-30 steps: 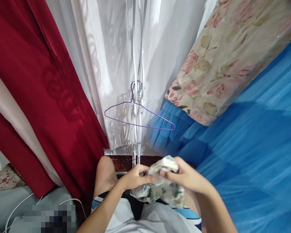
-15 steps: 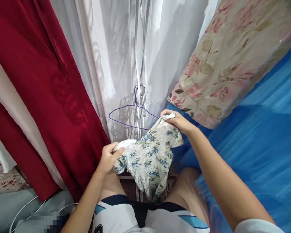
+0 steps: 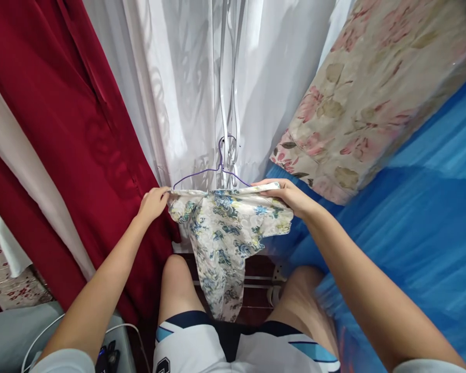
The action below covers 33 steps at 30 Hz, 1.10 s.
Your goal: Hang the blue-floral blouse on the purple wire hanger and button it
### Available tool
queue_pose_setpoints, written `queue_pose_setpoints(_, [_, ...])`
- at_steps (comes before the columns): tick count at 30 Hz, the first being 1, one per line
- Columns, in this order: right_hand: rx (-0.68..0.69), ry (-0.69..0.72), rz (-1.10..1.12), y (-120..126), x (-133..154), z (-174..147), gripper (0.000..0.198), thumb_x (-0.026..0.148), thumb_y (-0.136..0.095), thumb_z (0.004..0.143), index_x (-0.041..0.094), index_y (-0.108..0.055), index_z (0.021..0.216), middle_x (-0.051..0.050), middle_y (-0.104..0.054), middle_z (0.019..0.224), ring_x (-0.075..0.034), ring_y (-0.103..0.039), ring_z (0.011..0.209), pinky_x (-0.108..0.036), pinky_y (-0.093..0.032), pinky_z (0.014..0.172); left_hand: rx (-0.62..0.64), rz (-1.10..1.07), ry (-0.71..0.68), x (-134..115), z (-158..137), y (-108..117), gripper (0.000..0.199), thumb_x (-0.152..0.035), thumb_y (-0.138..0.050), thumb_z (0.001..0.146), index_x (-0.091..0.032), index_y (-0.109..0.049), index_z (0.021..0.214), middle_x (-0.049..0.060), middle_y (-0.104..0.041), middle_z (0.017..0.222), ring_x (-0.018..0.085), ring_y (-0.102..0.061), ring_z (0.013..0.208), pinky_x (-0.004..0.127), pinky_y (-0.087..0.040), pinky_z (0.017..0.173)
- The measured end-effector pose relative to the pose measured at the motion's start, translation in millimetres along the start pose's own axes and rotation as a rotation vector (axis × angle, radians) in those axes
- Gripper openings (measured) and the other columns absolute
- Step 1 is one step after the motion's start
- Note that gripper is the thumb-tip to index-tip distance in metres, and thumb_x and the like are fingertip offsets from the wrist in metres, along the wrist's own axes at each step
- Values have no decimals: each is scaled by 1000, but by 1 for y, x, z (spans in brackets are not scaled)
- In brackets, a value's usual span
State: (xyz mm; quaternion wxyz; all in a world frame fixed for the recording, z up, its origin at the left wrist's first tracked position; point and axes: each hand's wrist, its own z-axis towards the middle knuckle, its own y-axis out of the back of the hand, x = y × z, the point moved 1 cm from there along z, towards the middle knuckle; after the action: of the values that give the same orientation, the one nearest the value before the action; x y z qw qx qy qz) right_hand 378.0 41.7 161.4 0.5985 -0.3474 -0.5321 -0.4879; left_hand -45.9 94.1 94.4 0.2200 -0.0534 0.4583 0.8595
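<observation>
Between my hands hangs a white floral garment (image 3: 225,223) with blue and yellow print, its upper edge pulled nearly straight. My left hand (image 3: 154,203) pinches its left top corner. At the other end my right hand (image 3: 289,194) is closed on the right side of that edge, thumb in front. A thin purple hanger (image 3: 220,165) rises above the garment, its hook beside white strips of a stand (image 3: 224,103). The hanger's lower part is hidden behind the cloth, and both its shoulder ends reach close to my hands.
White curtains (image 3: 178,77) fill the back. A red curtain (image 3: 112,155) hangs on the left. To the right are a floral cloth (image 3: 334,114) and a blue cloth (image 3: 411,248). At lower left, a white cable (image 3: 128,326) crosses a grey surface (image 3: 8,336).
My left hand has moved up and left, raising the garment's left side to the hanger's left end. The top edge is now stretched nearly level. My right hand has barely moved.
</observation>
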Motion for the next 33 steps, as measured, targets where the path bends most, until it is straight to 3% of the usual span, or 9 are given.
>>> queue_pose_setpoints(2, [2,-10,4,-1,-1,0,41,25,-78,62,14,-77,101,-5,-74,78,-16,-62,59,-23,-45,50,-44,37,16,-6,22,4,28,-29,-42,95,-24,-66,108,10,-68,112,28,-55,111,37,-38,96])
queue_pose_setpoints(5, [-11,-16,19,0,-4,2,40,27,-79,61,14,-77,99,-4,-73,75,-17,-62,59,-23,-44,50,14,70,94,-16,38,-5,25,-29,-43,95,-24,-66,105,10,-69,107,28,-58,106,36,-39,91])
queue_pose_setpoints(9, [-25,-1,23,1,-5,4,38,27,-79,62,16,-78,98,-4,-74,79,-17,-63,62,-24,-46,53,107,80,164,-21,34,-28,21,-31,-47,94,-24,-67,96,8,-71,95,27,-62,95,35,-40,85])
queue_pose_setpoints(14, [-38,18,34,-4,-4,2,27,25,-79,62,15,-76,87,-2,-71,70,-14,-61,58,-22,-43,50,25,63,172,-19,38,-27,26,-29,-42,97,-23,-66,103,10,-70,99,27,-61,97,34,-39,85])
queue_pose_setpoints(18, [-60,-32,75,-4,-5,0,25,23,-78,62,15,-75,85,-2,-69,65,-15,-60,53,-23,-43,48,-161,-170,40,-31,56,-9,27,-23,-42,96,-19,-67,105,9,-69,103,23,-61,97,30,-40,86])
queue_pose_setpoints(23, [-12,-133,335,-5,-7,-2,39,23,-74,67,16,-76,106,-7,-77,87,-23,-70,72,-31,-54,66,-226,-626,-85,-63,59,4,24,-27,-49,95,-17,-66,107,7,-68,99,19,-62,93,26,-43,86])
queue_pose_setpoints(27, [3,-124,479,-3,-17,-10,41,42,-65,79,21,-71,114,-8,-75,101,-28,-71,88,-40,-55,77,-262,-617,-119,-77,41,13,27,-38,-55,93,-18,-64,109,8,-67,100,19,-62,90,25,-45,81])
queue_pose_setpoints(30, [-300,110,277,-1,-39,-22,39,46,-69,77,22,-71,108,-6,-73,101,-24,-68,86,-35,-52,74,-225,-481,-148,-78,24,18,29,-41,-54,93,-17,-65,105,7,-68,99,17,-62,81,25,-45,75])
queue_pose_setpoints(33, [-690,321,86,-5,-59,-35,31,47,-76,73,18,-71,85,-2,-67,77,-16,-59,67,-27,-46,61,-183,-330,-157,-80,9,24,30,-43,-55,91,-17,-68,96,4,-69,91,17,-61,80,24,-43,74])
